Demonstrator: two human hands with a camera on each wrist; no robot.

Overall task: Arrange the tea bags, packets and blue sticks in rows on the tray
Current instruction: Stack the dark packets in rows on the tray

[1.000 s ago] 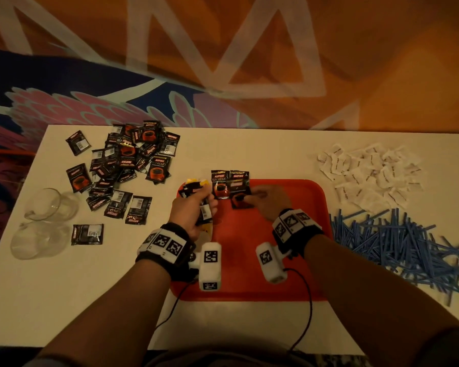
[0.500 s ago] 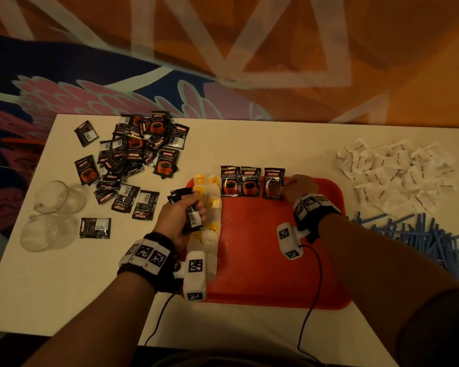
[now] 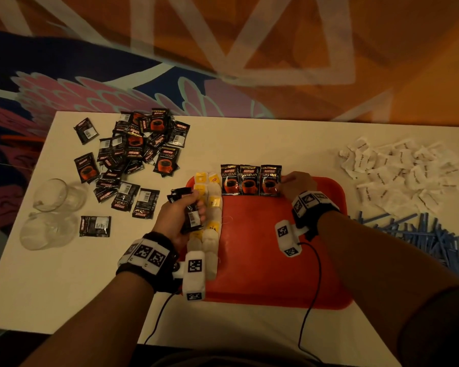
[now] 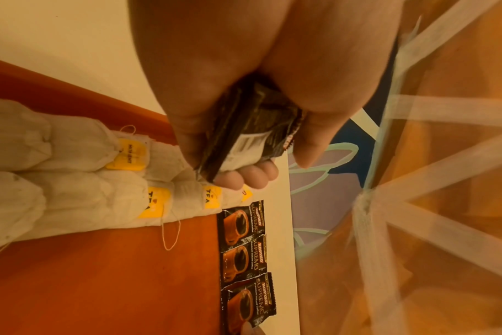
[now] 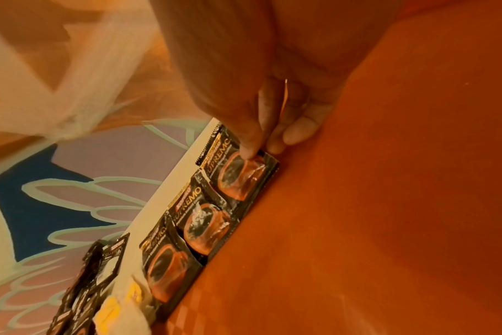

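A red tray (image 3: 276, 260) lies in the middle of the white table. Tea bags (image 3: 213, 205) with yellow tags run in two columns down its left side. Three black coffee packets (image 3: 250, 180) lie side by side along its far edge. My right hand (image 3: 285, 182) pinches the right edge of the third packet (image 5: 244, 179), index fingertip (image 5: 248, 154) on top of it. My left hand (image 3: 194, 207) hovers over the tea bags (image 4: 81, 204) and grips a stack of coffee packets (image 4: 252, 127).
A loose pile of coffee packets (image 3: 133, 160) lies at the table's far left, with two clear glasses (image 3: 56, 197) nearer me. White sachets (image 3: 400, 173) are heaped at the far right, and blue sticks (image 3: 421, 234) below them. Patterned carpet lies beyond the table.
My right hand has moved right along the tray's far edge and laid a third packet beside the other two. My left hand with its stack has drawn back, uncovering the tea bags.
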